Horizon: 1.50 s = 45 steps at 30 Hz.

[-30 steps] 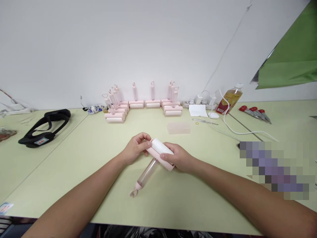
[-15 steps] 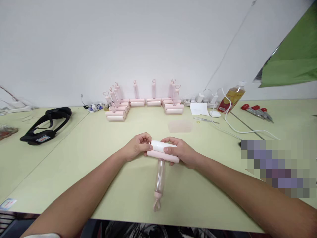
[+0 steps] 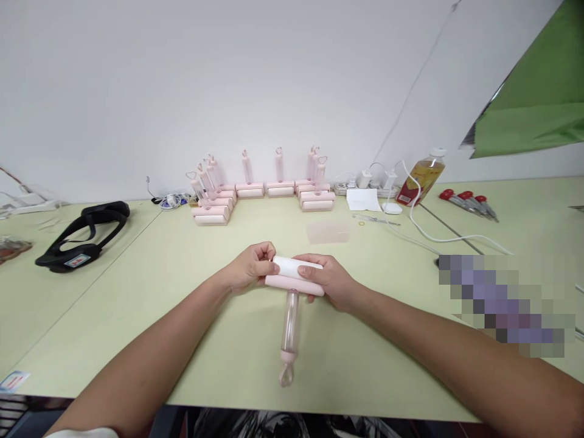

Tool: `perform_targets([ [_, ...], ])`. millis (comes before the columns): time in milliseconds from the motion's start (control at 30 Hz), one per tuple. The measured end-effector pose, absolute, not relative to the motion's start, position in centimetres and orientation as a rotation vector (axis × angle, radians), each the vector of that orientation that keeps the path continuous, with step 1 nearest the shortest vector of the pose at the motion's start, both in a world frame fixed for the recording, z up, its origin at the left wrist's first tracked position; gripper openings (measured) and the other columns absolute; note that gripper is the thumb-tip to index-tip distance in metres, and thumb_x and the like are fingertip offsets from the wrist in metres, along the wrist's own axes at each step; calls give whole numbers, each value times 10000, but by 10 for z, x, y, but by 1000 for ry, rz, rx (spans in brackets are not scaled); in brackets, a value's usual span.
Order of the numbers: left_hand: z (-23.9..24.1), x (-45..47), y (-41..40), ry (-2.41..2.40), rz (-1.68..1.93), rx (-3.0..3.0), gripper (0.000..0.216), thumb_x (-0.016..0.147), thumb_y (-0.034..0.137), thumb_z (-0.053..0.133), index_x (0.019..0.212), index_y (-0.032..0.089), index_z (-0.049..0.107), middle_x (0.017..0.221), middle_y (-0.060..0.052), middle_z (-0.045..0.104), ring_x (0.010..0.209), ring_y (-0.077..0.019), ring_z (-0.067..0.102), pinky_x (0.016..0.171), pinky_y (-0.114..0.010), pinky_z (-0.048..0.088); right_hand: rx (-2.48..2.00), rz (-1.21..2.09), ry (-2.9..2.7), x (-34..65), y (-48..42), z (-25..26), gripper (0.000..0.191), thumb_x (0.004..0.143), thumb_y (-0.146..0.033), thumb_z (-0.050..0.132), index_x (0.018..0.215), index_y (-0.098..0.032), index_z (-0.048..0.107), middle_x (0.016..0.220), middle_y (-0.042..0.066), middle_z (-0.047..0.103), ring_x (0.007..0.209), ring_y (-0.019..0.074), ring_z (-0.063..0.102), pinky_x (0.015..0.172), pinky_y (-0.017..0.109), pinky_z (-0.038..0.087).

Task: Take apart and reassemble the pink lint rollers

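A pink lint roller (image 3: 296,284) with a white sticky roll (image 3: 288,266) lies across the middle of the table, its clear handle (image 3: 290,322) pointing toward me and ending in a pink loop. My right hand (image 3: 331,280) grips the head from the right, thumb on top of the white roll and fingers around the far side and below. At the left end of the roll, my left hand (image 3: 255,266) is closed, thumb and fingers pinching that end. What exactly its fingertips hold is partly hidden. A flat translucent pink piece (image 3: 327,232) lies beyond my right hand.
Several similar lint rollers (image 3: 250,190) stand upright along the wall. At the right are a drink bottle (image 3: 420,177), a white cable (image 3: 424,228), tweezers (image 3: 376,219) and red-capped tubes (image 3: 468,204). A black head strap (image 3: 84,237) lies at the left.
The view has shifted slightly, so everything sits a little further left. Both hands keep their hold on the lint roller, with hardly any other visible change.
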<state>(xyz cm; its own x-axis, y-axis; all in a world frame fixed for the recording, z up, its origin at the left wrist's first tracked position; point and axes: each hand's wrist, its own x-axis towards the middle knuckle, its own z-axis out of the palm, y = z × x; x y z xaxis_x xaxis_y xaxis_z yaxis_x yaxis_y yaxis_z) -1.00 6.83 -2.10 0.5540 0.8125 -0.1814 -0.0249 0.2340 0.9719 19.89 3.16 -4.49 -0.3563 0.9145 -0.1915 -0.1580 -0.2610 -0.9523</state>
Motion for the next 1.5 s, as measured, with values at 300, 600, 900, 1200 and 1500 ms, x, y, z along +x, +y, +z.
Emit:
perform_targets([
  [300, -38, -6, 73, 918, 796, 1283, 281, 629, 197, 705, 737, 198, 446, 562, 88, 492, 421, -51, 406, 413, -182, 299, -1226, 1557, -1226, 196, 40, -45, 433, 760, -382, 692, 1146, -197, 628, 771, 35, 612, 589, 171, 601, 366, 266, 502],
  [600, -47, -14, 71, 959, 816, 1395, 492, 785, 417, 685, 1204, 237, 498, 681, 64, 523, 537, -84, 480, 486, -205, 361, -1145, 1389, -1414, 201, 34, -51, 597, 712, -281, 718, 1265, -204, 510, 1057, 47, 597, 836, 163, 596, 647, 258, 488],
  [900, -45, -10, 73, 1067, 995, 1280, 476, 694, 514, 743, 972, 170, 568, 698, 41, 537, 560, -98, 550, 518, -227, 441, -1157, 1353, -1263, 201, 40, -58, 605, 691, -242, 710, 1254, -213, 490, 1165, 80, 592, 834, 157, 629, 699, 289, 490],
  [1200, -46, -13, 74, 1033, 966, 1270, 489, 701, 467, 757, 963, 229, 421, 680, 70, 556, 569, -115, 607, 486, -208, 473, -1193, 1304, -1194, 203, 46, -60, 465, 743, -246, 697, 1194, -200, 594, 1217, 89, 633, 858, 169, 665, 839, 351, 533],
  [1500, -45, -15, 77, 1075, 943, 1256, 486, 702, 478, 752, 1015, 218, 486, 751, 37, 590, 623, -132, 653, 492, -216, 518, -1165, 1398, -1113, 204, 47, -54, 350, 722, -238, 720, 1062, -165, 674, 970, 52, 716, 815, 162, 672, 851, 362, 554],
])
